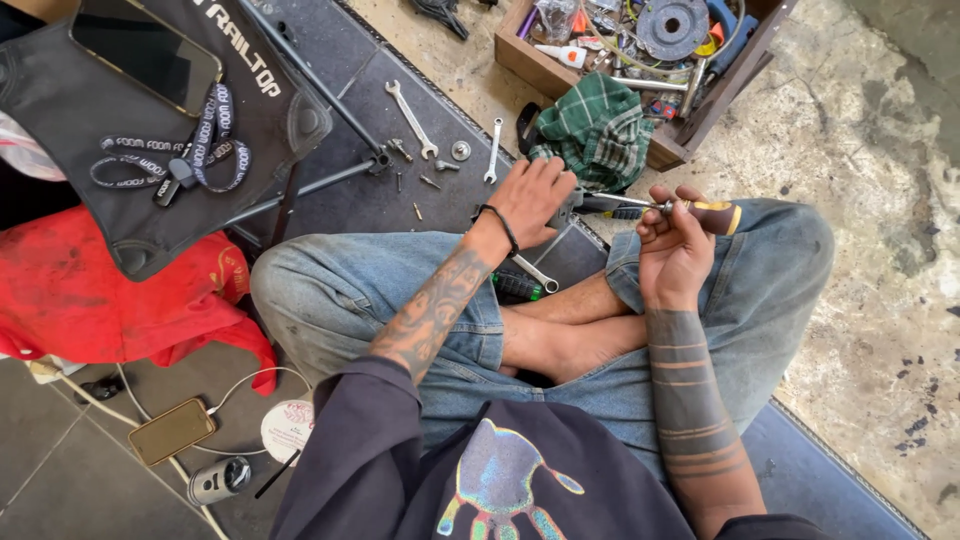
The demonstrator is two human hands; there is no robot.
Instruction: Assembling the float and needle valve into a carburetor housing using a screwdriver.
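Amber-handled, one screwdriver (pixel 690 208) sits in the right hand (pixel 672 250), fingers curled tight around it, above the knee. The left hand (pixel 530 198) clasps one small metal part (pixel 566 208); three wrenches (pixel 412 118) lie on the dark mat (pixel 370 190).

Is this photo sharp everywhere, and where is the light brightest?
In the head view, daylight is brightest on the concrete floor at right, nearly washed out; the left hand and right hand holding a screwdriver are sharp; the wooden toolbox bends slightly near the top edge, a wide-lens distortion.
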